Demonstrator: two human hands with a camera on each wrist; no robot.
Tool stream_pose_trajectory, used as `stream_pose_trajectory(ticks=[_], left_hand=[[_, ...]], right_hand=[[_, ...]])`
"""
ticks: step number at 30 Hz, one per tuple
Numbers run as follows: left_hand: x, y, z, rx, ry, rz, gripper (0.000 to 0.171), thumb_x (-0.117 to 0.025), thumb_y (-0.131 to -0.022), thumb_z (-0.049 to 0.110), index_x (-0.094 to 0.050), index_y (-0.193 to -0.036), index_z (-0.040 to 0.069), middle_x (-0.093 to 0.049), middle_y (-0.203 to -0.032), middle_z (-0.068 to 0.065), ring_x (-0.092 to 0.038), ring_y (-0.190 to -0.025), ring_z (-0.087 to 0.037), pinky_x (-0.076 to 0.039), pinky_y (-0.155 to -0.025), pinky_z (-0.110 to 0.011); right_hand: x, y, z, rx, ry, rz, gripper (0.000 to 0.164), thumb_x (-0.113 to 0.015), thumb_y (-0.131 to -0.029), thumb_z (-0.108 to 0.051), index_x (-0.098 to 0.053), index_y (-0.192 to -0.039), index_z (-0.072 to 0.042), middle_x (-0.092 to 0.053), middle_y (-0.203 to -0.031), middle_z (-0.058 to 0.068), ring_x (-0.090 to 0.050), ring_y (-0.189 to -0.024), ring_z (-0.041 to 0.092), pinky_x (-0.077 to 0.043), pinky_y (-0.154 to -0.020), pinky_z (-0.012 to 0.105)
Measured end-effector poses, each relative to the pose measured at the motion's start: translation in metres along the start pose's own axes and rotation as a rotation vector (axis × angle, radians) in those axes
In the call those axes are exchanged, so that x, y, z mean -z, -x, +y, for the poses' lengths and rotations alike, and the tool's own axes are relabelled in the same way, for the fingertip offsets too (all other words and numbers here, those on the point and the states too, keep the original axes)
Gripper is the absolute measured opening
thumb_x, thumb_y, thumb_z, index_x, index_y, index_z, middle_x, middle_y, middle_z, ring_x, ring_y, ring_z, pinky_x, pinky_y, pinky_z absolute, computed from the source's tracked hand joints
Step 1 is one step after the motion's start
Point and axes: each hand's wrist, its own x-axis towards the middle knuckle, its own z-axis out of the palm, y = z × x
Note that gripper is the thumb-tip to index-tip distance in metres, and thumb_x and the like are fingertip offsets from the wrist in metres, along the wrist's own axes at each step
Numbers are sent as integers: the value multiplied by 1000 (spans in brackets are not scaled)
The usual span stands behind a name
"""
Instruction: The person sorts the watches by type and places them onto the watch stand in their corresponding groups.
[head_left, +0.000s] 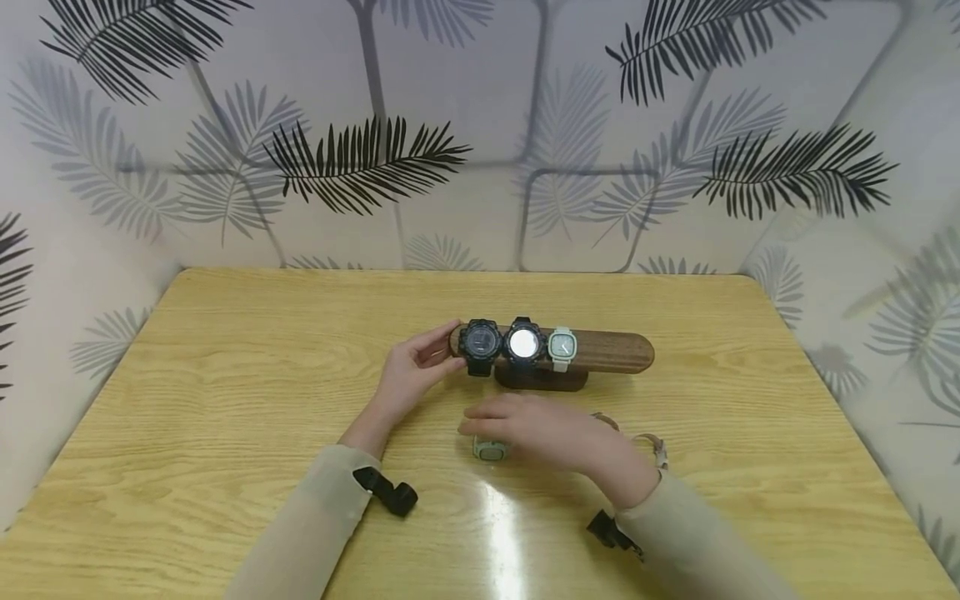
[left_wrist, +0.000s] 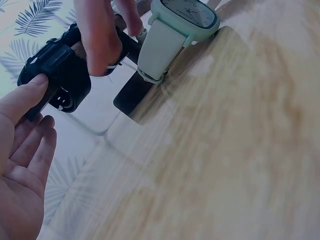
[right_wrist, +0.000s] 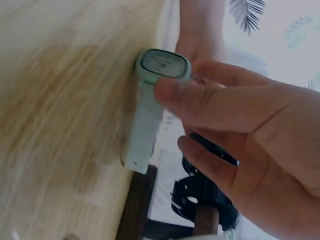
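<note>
My left hand point(head_left: 411, 367) grips the left end of a dark wooden watch stand point(head_left: 618, 352), thumb in front, beside the first black watch point(head_left: 481, 342). A second black watch point(head_left: 523, 343) with a bright, glaring face and a pale green watch point(head_left: 562, 346) sit along the bar. Another light green watch point(right_wrist: 164, 64) stands on the table in front of the stand. Over it hovers my right hand point(head_left: 543, 429), blurred, fingers stretched left and nothing gripped. In the right wrist view its thumb point(right_wrist: 172, 94) overlaps the watch case, while the left wrist view shows its fingers point(left_wrist: 100, 40) apart from it.
A watch with a light strap point(head_left: 656, 448) lies on the wooden table point(head_left: 247, 400) right of my right hand, with a brown strap point(head_left: 606, 421) partly hidden behind that hand. A leaf-patterned backdrop point(head_left: 465, 217) rises behind the table's far edge.
</note>
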Motion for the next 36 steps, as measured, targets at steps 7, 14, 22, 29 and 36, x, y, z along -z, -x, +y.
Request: stream_pose_trajectory(ticks=[7, 14, 22, 29, 36], left_hand=[[1, -1, -2, -21, 6, -3, 53, -74, -83, 4, -57, -133, 7, -55, -134, -9, -55, -119, -21, -47, -96, -27], [0, -1, -2, -21, 17, -6, 52, -72, -84, 3, -57, -133, 6, -56, -133, -10, -56, -118, -21, -47, -95, -28], [2, -1, -2, -26, 26, -23, 50, -69, -87, 6, -56, -134, 6, -55, -134, -12, -55, -120, -24, -49, -93, -28], [1, 0, 0, -41, 47, -26, 53, -70, -85, 5, -54, -135, 5, -52, -138, -9, -51, -124, -22, -45, -99, -28], [0, 1, -2, -92, 25, -30, 49, -69, -86, 2, -56, -134, 4, -52, -138, -10, -50, -125, -24, -44, -100, -30]], right_hand=[[-7, -9, 0, -3, 10, -55, 53, -69, -78, 9, -64, -124, -16, -59, -128, 1, -49, -123, 21, -38, -106, 33], [-10, -9, 2, -27, 12, -35, 43, -68, -81, 4, -68, -117, -19, -63, -116, -4, -53, -114, 15, -41, -102, 28], [-10, -6, 2, -52, 23, -51, 42, -77, -78, -8, -66, -117, -19, -61, -120, -3, -52, -116, 18, -42, -102, 35], [-9, -7, 2, -5, 21, -75, 51, -78, -79, -13, -63, -127, -18, -62, -120, -1, -54, -114, 17, -43, -100, 30], [-9, -5, 1, -7, -6, -78, 50, -77, -75, -2, -67, -121, -19, -62, -117, -1, -54, -112, 16, -44, -100, 28]])
